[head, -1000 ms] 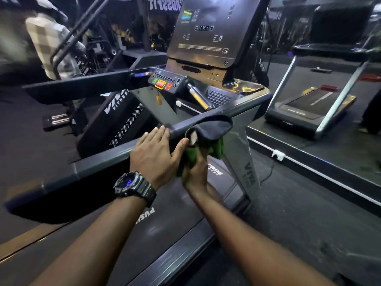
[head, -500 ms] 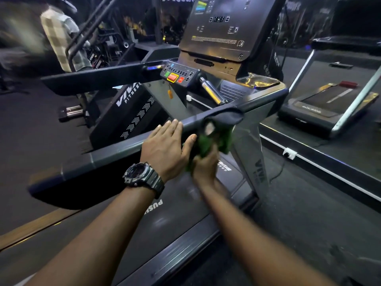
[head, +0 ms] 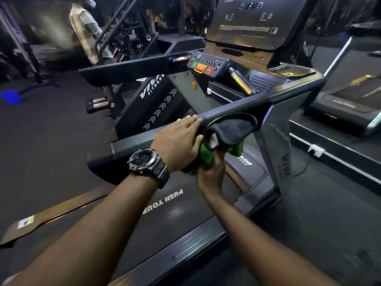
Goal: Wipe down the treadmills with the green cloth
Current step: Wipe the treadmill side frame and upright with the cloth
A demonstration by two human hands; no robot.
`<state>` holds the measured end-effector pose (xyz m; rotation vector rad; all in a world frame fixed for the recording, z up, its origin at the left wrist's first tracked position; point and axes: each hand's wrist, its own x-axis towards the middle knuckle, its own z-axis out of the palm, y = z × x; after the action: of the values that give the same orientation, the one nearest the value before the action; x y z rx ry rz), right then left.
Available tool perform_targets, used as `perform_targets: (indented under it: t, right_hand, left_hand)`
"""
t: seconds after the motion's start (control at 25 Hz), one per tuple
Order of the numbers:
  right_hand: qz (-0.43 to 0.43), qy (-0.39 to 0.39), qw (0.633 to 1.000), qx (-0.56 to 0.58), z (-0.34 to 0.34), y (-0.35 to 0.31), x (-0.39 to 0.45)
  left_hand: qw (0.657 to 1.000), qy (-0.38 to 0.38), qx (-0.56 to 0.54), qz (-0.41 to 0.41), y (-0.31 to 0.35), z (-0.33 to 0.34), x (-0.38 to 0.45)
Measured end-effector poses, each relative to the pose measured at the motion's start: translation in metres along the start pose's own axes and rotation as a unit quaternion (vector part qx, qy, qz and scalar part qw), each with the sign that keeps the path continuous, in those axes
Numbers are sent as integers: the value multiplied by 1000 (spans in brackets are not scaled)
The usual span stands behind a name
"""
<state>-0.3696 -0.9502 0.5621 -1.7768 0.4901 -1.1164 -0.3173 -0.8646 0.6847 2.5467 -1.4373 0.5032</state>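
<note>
Head view: right hand (head: pixel 210 172) grips the bunched green cloth (head: pixel 208 153) under the treadmill's handrail (head: pixel 233 109); left hand (head: pixel 177 141) rests flat on the rail, fingers straight.
Doing it well: wrap cloth round rail, slide along, brace with left.
Materials: soft, crumpled cloth, dark upper fold; smooth, hard, angular rail.

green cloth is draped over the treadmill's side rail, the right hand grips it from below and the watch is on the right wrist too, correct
Not quite: the watch is on the left wrist, as the head view shows. The green cloth does hang over the side rail, gripped from below by the right hand.
</note>
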Motion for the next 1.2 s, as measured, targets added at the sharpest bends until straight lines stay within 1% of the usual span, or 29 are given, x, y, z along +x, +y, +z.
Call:
perform_targets:
  t: [0.04,0.08,0.12,0.16,0.24,0.28,0.32,0.36,0.4,0.44,0.48,0.52,0.56,0.6,0.64,0.68,0.76,0.8,0.92,0.96,1.04,1.12,1.16,1.2]
  right_hand:
    - [-39,-47,997,-36,-3,3,-12]
    - [-53,-72,994,-57,-9,10,-10]
    - [-53,-71,993,-74,-12,14,4]
    - [-28,-47,995,-86,-15,14,24]
    - [90,41,992,-81,-11,7,58]
    - [145,89,983,-72,-4,-4,60]
    - [171,138,974,-55,4,-16,52]
    - [176,172,968,-41,16,-32,35]
    - [178,175,968,-24,30,-49,9]
    - [143,150,978,-19,46,-65,-25]
    - [75,112,990,-43,62,-76,-61]
    - [16,57,995,-78,76,-85,-99]
    - [-21,5,995,-99,86,-89,-125]
    - [-47,-32,993,-103,90,-91,-134]
    - [-72,-44,991,-104,88,-90,-126]
    - [-90,-29,988,-119,84,-85,-112]
    - [-64,21,989,-135,76,-80,-82]
    - [-44,34,992,-110,77,-84,-78]
    - [-13,62,993,-101,109,-107,-116]
    - [-2,59,994,-95,119,-119,-138]
    - [-6,16,997,-71,130,-132,-174]
    - [-31,8,999,-24,136,-126,-176]
    - [-16,31,999,8,141,-115,-162]
    - [51,78,994,54,146,-107,-142]
  left_hand:
    - [1000,-3,3,7,-7,-3,-7]
    - [1000,-6,9,16,-13,-7,-15]
    - [1000,-7,16,23,-20,-12,-25]
    - [999,-8,21,32,-26,-16,-33]
    - [999,-9,22,46,-42,-21,-50]
    - [999,-6,27,47,-52,-24,-60]
    - [999,-2,31,45,-62,-26,-70]
    - [998,4,34,43,-73,-30,-79]
    - [998,7,34,44,-82,-34,-88]
    - [998,7,30,49,-90,-37,-95]
    - [998,10,25,59,-96,-41,-103]
    - [997,21,17,68,-101,-43,-111]
    - [997,35,11,71,-106,-46,-119]
    - [996,49,5,72,-111,-51,-128]
    - [995,65,2,73,-118,-56,-137]
    - [995,63,-8,70,-124,-59,-145]
    - [997,48,-32,55,-135,-60,-157]
    - [997,46,-42,52,-138,-59,-160]
    - [997,47,-57,35,-141,-57,-162]
    - [997,45,-63,28,-141,-58,-160]
    - [996,43,-74,18,-140,-63,-158]
    - [995,51,-79,14,-137,-67,-158]
    - [996,50,-78,16,-135,-68,-157]
    - [996,48,-74,17,-133,-69,-156]
